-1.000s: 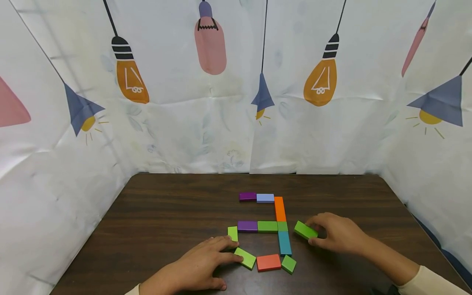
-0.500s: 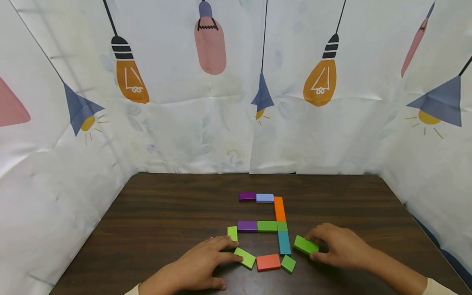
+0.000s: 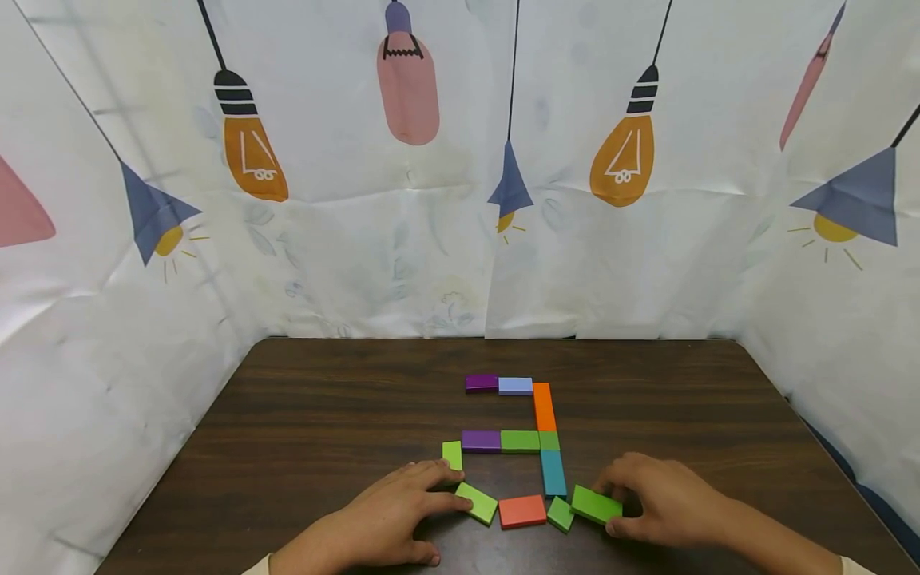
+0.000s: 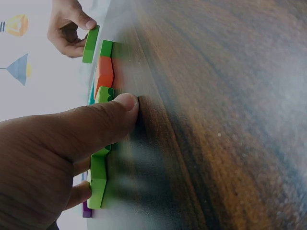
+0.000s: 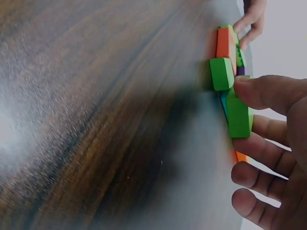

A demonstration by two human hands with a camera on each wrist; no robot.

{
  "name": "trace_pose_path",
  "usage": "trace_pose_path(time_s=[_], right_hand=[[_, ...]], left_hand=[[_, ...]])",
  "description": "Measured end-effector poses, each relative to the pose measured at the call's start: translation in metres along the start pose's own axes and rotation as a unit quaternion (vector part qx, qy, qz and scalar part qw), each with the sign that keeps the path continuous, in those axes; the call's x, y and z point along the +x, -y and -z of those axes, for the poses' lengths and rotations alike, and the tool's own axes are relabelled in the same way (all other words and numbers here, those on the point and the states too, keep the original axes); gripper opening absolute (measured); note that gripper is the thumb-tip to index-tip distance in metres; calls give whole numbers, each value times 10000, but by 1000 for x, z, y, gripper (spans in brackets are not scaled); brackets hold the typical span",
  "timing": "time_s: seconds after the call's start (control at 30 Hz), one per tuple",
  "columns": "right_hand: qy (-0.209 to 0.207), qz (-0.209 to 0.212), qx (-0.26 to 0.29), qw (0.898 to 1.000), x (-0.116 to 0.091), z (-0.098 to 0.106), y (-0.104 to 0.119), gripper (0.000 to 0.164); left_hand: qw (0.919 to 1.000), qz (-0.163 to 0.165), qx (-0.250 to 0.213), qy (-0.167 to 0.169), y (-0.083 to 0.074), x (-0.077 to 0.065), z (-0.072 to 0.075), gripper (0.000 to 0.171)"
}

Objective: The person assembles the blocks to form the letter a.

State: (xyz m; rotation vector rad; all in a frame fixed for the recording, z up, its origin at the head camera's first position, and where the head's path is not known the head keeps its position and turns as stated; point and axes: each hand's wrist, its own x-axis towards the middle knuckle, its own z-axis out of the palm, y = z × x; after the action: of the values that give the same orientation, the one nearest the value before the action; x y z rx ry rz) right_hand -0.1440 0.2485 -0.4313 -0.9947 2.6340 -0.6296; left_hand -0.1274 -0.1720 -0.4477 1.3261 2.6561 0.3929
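My right hand [image 3: 664, 499] pinches a bright green block [image 3: 596, 505] between thumb and fingers, and its near end overlaps a small green block [image 3: 560, 514] in the head view. In the right wrist view the thumb presses one side of the held block [image 5: 239, 115]. My left hand [image 3: 395, 511] lies on the table, fingers extended, one fingertip on a tilted lime green block [image 3: 477, 504] and another by a lime block [image 3: 452, 454] behind it. A red block [image 3: 522, 512] lies between the tilted lime block and the small green one.
A teal block [image 3: 553, 473], a small green square [image 3: 549, 441] and an orange block [image 3: 544, 407] form a column. Leftward rows hold a green block [image 3: 519, 442], a purple block [image 3: 481, 441], a light blue block [image 3: 515, 386] and a dark purple block [image 3: 481, 384]. Patterned cloth [image 3: 446, 263] surrounds the table [image 3: 323, 399].
My right hand has brought the bright green block toward me, from beside the small green square down to the small green block at the front. The left hand has stayed in place.
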Motion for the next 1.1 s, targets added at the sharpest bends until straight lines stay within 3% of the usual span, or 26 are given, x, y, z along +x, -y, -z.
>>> trace_pose_path(time_s=[0.3,1.1], right_hand=[[135,152,110,9997,-6,-5,4,31],[264,-177,105,9994,-5,-20,9,33]], left_hand=[[10000,-26,69,-62,0,-1,0,67],[9999,-21,138,-17,0,-1,-1,68]])
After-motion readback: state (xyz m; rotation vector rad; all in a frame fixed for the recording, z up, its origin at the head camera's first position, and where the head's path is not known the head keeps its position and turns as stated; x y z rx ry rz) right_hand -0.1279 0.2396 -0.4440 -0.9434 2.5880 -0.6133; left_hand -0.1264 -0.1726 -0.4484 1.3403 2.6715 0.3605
